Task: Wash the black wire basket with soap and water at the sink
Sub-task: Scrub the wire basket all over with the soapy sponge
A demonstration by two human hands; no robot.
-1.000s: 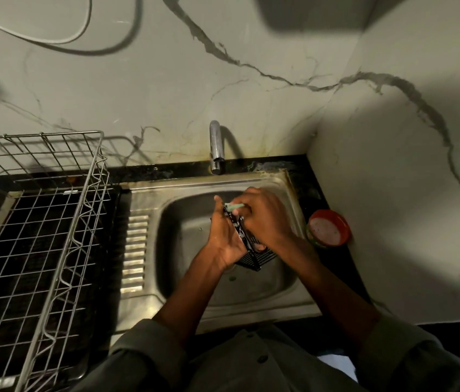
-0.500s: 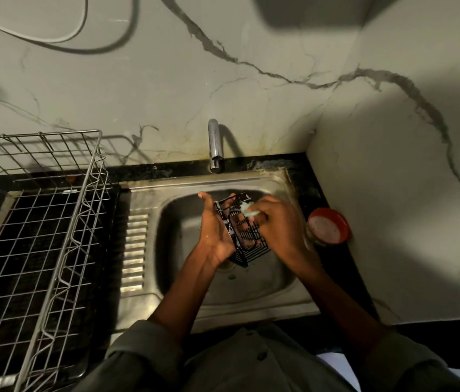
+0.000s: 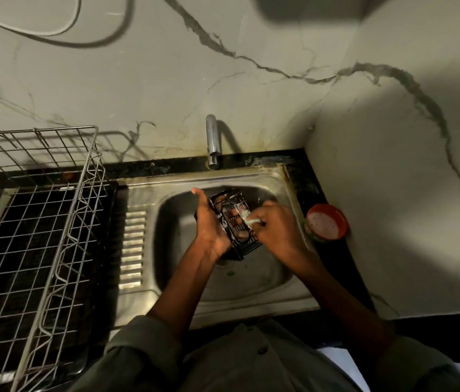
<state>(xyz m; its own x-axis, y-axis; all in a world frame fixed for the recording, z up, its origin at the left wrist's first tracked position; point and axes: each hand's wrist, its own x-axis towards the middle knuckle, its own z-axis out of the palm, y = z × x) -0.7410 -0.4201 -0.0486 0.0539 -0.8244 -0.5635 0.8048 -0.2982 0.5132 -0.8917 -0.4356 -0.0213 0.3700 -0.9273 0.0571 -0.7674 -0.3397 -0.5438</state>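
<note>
Gripping black wire basket (image 3: 234, 222) tilted over sink (image 3: 251, 304): left hand (image 3: 211, 224). Right hand (image 3: 275, 229) pinches pale scrubber (image 3: 247, 217) against wires.

We can't make out the pale scrubber (image 3: 247, 220), our right hand (image 3: 275, 230) hides most of it, and the drying rack (image 3: 39, 222) runs off the left edge.
</note>
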